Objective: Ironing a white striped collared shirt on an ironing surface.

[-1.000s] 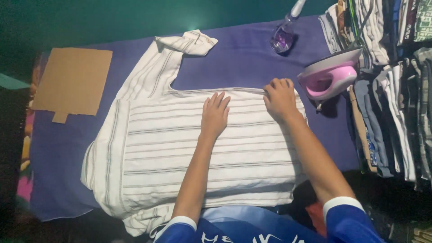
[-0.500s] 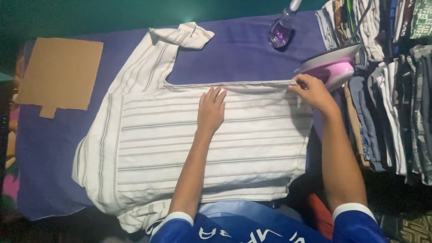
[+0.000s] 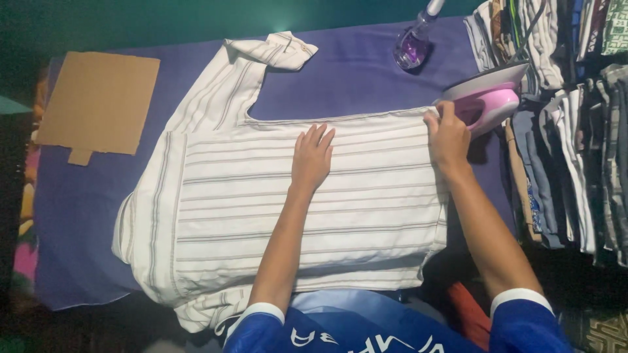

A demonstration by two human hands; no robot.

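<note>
We press our left hand (image 3: 313,159) flat and open on the striped white shirt (image 3: 294,209) while our right hand (image 3: 447,134) pinches its hem corner beside the pink iron (image 3: 487,98).

We see a flat piece of brown cardboard (image 3: 98,101) with a small tab at its lower edge lying at the left end of a purple cloth (image 3: 366,72) that covers the work surface. A clear spray bottle (image 3: 414,44) (holding purple liquid) stands near the far edge of that cloth. Along the right side, stacks of folded clothes (image 3: 569,131) in mixed colours and patterns are packed close together. A green wall (image 3: 163,19) runs behind.
</note>
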